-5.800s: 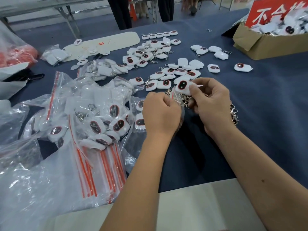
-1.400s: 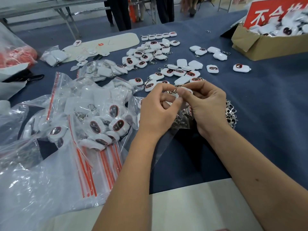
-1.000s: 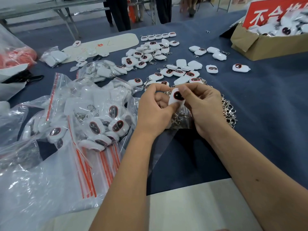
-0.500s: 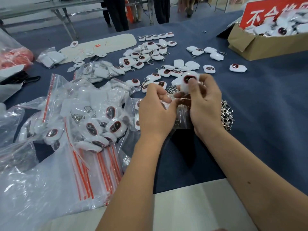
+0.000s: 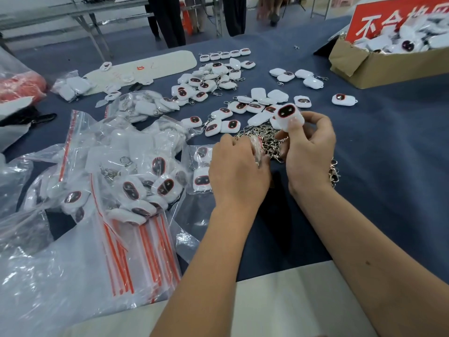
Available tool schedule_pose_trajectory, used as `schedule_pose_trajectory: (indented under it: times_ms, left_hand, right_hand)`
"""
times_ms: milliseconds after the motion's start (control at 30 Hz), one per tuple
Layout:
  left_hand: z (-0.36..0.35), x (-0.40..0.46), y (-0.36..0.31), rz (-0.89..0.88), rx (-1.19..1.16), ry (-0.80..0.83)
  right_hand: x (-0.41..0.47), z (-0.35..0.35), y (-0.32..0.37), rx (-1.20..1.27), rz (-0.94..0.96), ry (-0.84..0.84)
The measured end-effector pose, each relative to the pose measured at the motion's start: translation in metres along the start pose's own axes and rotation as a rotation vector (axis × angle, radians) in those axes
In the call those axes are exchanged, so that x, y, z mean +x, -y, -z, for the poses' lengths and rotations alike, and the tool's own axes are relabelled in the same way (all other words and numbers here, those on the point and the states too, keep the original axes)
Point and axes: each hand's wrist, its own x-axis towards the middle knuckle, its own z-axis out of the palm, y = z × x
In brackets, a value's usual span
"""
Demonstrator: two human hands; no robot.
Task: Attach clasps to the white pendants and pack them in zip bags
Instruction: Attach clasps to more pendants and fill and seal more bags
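My right hand (image 5: 307, 152) pinches a white pendant (image 5: 288, 115) with a dark red-rimmed face, thumb on its front, lifted above the blue table. My left hand (image 5: 239, 171) is curled beside it, gripping the mouth of a small clear zip bag (image 5: 257, 152) with a red strip. A heap of silver clasps (image 5: 264, 139) lies on the table between and beyond both hands. A small zip bag with two pendants inside (image 5: 201, 166) lies just left of my left hand.
Several loose pendants (image 5: 218, 83) are scattered across the far table. Filled zip bags (image 5: 126, 181) and flat bags with red strips (image 5: 136, 254) pile up at the left. A cardboard box of pendants (image 5: 388, 62) stands at the back right. People's legs show beyond the table.
My right hand has lifted the pendant up and turned its face toward me. My left hand has dropped lower, holding the small bag's mouth.
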Motion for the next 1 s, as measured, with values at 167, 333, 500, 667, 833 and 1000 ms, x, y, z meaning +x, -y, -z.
schedule_pose_trajectory:
  times_ms: [167, 333, 500, 667, 833, 1000]
  left_hand:
    - [-0.002, 0.000, 0.001, 0.058, 0.029, -0.012]
    - [-0.005, -0.003, -0.007, 0.068, 0.143, -0.008]
    - [-0.004, -0.006, -0.008, 0.078, 0.140, -0.019]
    - [0.003, 0.004, -0.002, 0.121, -0.058, 0.008]
    - [0.008, 0.012, 0.009, 0.225, -0.305, 0.026]
    - [0.005, 0.017, 0.015, 0.330, -0.566, -0.003]
  right_hand:
    - [0.002, 0.000, -0.003, -0.043, 0.005, -0.016]
    - [0.001, -0.001, -0.003, -0.051, 0.003, -0.025]
    - [0.002, -0.001, -0.002, -0.047, 0.012, -0.041]
    - [0.003, 0.000, -0.002, -0.064, 0.000, -0.033]
    - [-0.001, 0.002, 0.003, -0.123, 0.017, -0.038]
    - [-0.005, 0.002, 0.007, -0.383, 0.063, 0.109]
